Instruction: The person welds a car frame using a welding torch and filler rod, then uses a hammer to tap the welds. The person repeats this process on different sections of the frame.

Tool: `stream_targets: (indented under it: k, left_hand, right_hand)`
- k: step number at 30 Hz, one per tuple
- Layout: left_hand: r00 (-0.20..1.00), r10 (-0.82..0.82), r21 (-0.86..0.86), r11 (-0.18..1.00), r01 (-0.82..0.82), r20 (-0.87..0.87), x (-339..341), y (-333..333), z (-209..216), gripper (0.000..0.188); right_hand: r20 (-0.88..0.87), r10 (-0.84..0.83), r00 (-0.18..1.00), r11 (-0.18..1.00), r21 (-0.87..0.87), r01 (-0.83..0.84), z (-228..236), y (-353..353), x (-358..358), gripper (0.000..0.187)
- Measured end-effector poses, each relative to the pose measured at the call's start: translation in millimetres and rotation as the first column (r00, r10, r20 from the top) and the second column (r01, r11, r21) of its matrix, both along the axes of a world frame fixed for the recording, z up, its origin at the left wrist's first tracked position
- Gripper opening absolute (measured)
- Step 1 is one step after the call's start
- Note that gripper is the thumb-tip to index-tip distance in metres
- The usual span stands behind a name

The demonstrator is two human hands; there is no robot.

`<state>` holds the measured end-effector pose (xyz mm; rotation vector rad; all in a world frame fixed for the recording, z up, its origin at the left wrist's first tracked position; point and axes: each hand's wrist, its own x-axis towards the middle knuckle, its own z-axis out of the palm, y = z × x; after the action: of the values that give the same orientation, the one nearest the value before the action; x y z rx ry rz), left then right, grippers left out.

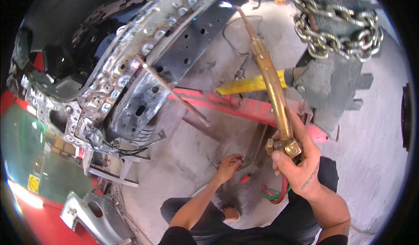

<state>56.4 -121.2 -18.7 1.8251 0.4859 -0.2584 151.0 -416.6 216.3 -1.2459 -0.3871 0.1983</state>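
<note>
Our right hand (301,166) grips the brass torch (275,92) by its valve end; the torch reaches up beyond that hand, a bright glow at its tip beside the dark rail (200,31). To its left, our left hand (230,165) has curled fingers; we cannot tell whether it holds anything. A thin rod (174,93) slants above it.

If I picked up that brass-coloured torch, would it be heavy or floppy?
The torch would probably feel heavy for its size, as it looks metal. It seems stiff along its length, though the curving hoses below would likely flex.
</note>
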Motion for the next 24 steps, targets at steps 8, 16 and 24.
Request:
stream_targets:
  k: [8, 16, 24]
  left_hand:
    - [0.965, -0.068, -0.222, 0.967, 0.126, 0.254, 24, -25, 80, 0.033]
    - [0.906, -0.165, -0.264, 0.923, 0.282, 0.390, 32, -59, 122, 0.036]
    - [0.916, -0.134, -0.334, 0.903, 0.269, 0.378, 26, -65, 140, 0.041]
  right_hand:
    - [0.114, -0.058, 0.992, 0.998, 0.004, 0.058, -4, 12, 5, 0.081]
    - [0.083, -0.116, 0.990, 0.993, -0.021, 0.118, -7, 30, -6, 0.080]
    - [0.073, -0.094, 0.993, 0.995, -0.017, 0.095, -11, 41, -11, 0.079]
